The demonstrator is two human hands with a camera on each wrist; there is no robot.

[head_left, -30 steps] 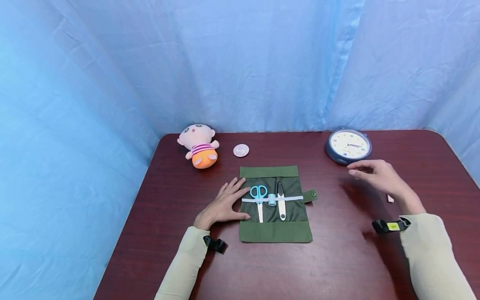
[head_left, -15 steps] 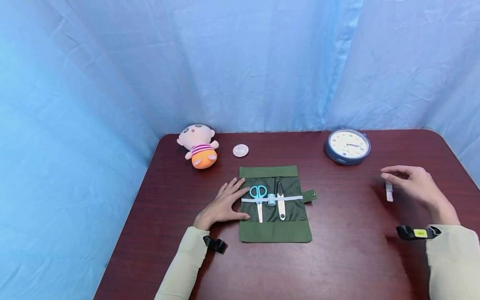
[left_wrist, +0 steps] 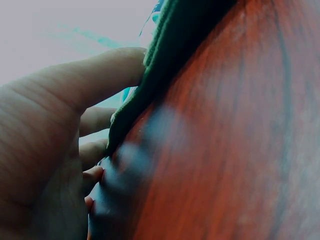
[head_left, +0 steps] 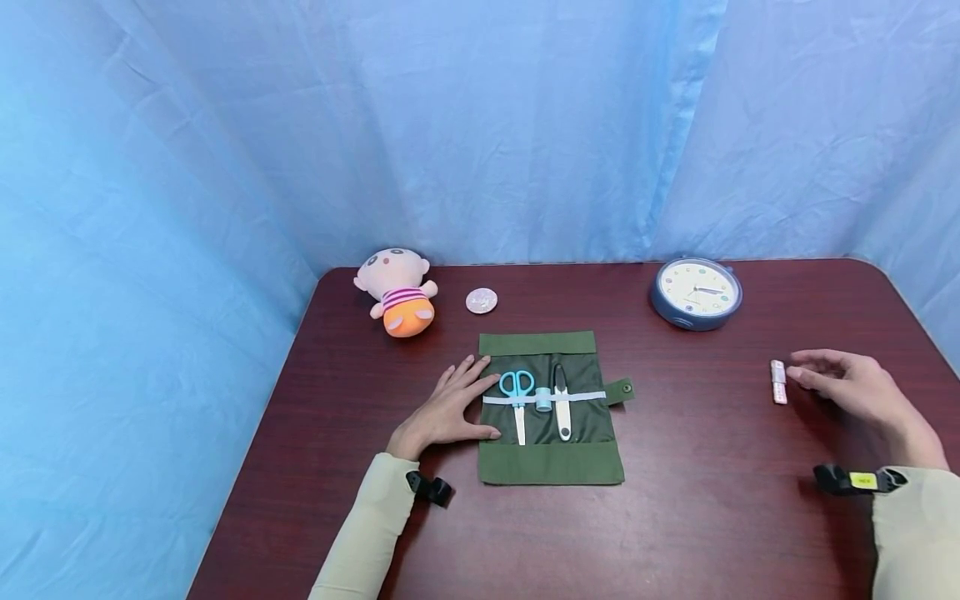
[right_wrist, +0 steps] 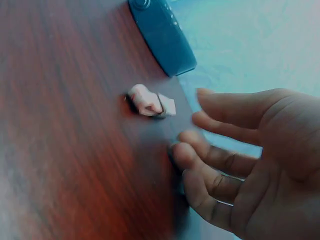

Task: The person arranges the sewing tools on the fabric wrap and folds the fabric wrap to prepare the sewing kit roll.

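Note:
An unrolled green fabric tool pouch [head_left: 551, 464] lies flat on the table. Under its pale elastic strap sit light-blue-handled scissors [head_left: 517, 392], a small light-blue cylinder [head_left: 543, 400] and a slim white tool [head_left: 563, 421] with a dark tip. My left hand [head_left: 448, 408] rests spread on the pouch's left edge; in the left wrist view the thumb [left_wrist: 110, 70] touches that edge. At the right, a small pinkish-white folded strip [head_left: 778, 383] with a band round it lies on the table. Just right of it hovers my right hand [head_left: 862, 392], fingers loosely bent, holding nothing.
A blue-rimmed clock [head_left: 696, 293] lies at the back right. A plush doll [head_left: 405, 292] is at the back left, with a round shiny disc [head_left: 482, 301] beside it. Blue curtains [head_left: 495, 133] hang behind the dark red table [head_left: 675, 533].
My right hand has moved right and toward me, from near the clock, past the folded strip to its right side. That strip is now fully uncovered. The left hand stays put.

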